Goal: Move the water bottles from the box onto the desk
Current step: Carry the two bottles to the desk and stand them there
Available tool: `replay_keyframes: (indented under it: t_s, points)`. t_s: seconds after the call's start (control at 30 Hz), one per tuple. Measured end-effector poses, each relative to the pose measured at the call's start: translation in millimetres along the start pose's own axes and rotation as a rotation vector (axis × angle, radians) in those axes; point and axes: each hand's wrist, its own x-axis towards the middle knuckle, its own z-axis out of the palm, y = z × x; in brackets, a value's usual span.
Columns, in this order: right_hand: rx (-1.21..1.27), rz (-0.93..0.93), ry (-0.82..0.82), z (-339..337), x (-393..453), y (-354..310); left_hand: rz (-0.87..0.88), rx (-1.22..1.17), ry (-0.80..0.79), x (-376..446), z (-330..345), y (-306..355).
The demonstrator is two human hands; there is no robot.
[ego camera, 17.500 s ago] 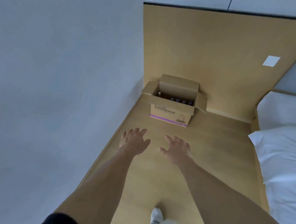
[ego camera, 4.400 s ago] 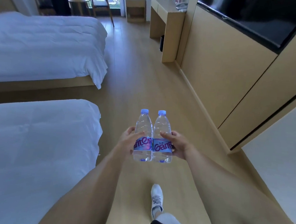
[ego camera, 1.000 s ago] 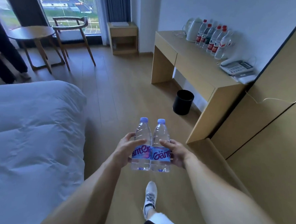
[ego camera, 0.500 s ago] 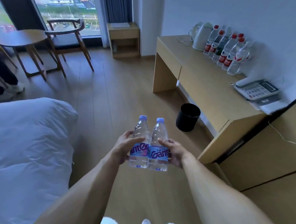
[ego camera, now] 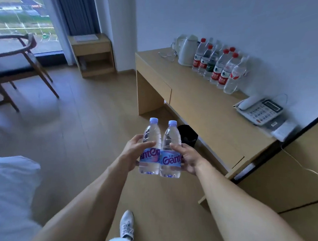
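Two clear water bottles with pale blue caps and blue-pink labels stand upright side by side in front of me. My left hand [ego camera: 132, 152] grips the left bottle [ego camera: 150, 147] and my right hand [ego camera: 188, 158] grips the right bottle [ego camera: 171, 151]. They hang over the wooden floor, just left of the light wooden desk [ego camera: 201, 108]. Several red-capped water bottles [ego camera: 218, 68] stand in a row at the desk's back by the wall. The box is out of view.
On the desk are a white kettle [ego camera: 186, 49] and a telephone [ego camera: 260, 110]. A black bin [ego camera: 188, 134] sits under the desk. A white bed [ego camera: 6, 191] is at lower left, a wooden chair [ego camera: 18, 59] and a low shelf unit [ego camera: 92, 54] by the window.
I have walked closer to the desk, which now looms larger on the right. Both hands still hold the two bottles the same way.
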Motion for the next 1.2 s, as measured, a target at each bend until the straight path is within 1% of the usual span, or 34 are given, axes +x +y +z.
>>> replay_keyframes:
  t_s: [0.27, 0.4, 0.6, 0.8, 0.93, 1.07, 1.2]
  points:
    - [0.134, -0.053, 0.074, 25, 94, -84, 0.034, 0.051, -0.147, 121, -33, 98]
    - [0.179, -0.075, 0.097, 26, 128, -117, 0.061, 0.09, -0.218, 169, -33, 135]
    - [0.209, -0.107, 0.147, 13, 181, -154, 0.046, 0.146, -0.283, 242, -22, 175]
    - [0.279, -0.117, 0.147, -7, 253, -191, 0.036, 0.15, -0.287, 326, -8, 208]
    - [0.254, -0.115, 0.159, -23, 313, -237, 0.024, 0.132, -0.26, 395, 4, 240]
    - [0.258, -0.126, 0.156, -41, 360, -275, 0.01, 0.116, -0.269, 449, 20, 272]
    - [0.231, -0.156, 0.183, -62, 396, -305, 0.06, 0.122, -0.287, 494, 40, 294]
